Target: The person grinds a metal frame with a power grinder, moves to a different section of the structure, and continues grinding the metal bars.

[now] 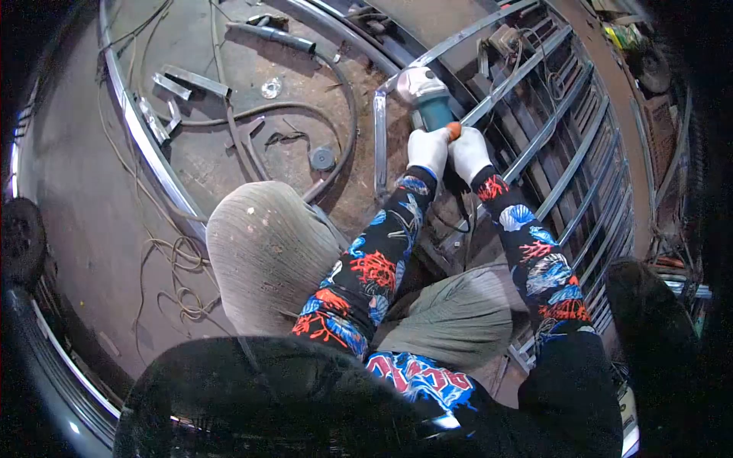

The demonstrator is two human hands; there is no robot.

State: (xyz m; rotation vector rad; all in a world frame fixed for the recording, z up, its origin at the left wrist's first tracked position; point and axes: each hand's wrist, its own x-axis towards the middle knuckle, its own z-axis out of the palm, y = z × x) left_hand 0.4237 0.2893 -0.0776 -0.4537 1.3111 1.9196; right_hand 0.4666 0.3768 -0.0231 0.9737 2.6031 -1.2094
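Head view: holding a teal angle grinder [436, 113] in both gloved hands, right by the corner of a metal frame [380, 145]. Grasping the tool's body with the fingers of the left hand [428, 149]; gripping toward its rear with the right hand [470, 153], next to an orange part [454, 131], with most fingertips hidden from above. Leaning over the work with knees apart, pointing the metal head away from the body. Cannot tell contact from a slight gap at the disc, owing to blur and glare there. Judging by the pose, probably dressing or cutting at the frame's corner joint. For the next move, likely to need a firm two-handed hold, a steady disc angle along the joint, then perhaps a lift clear for a look at the surface. Also worth keeping the disc off the slatted metalwork [519, 74] just to the right. Lying leftward on the floor [191, 149], apart from the tool: a curving dark hose [353, 114], metal offcuts [197, 82] and a round grey piece [322, 159].
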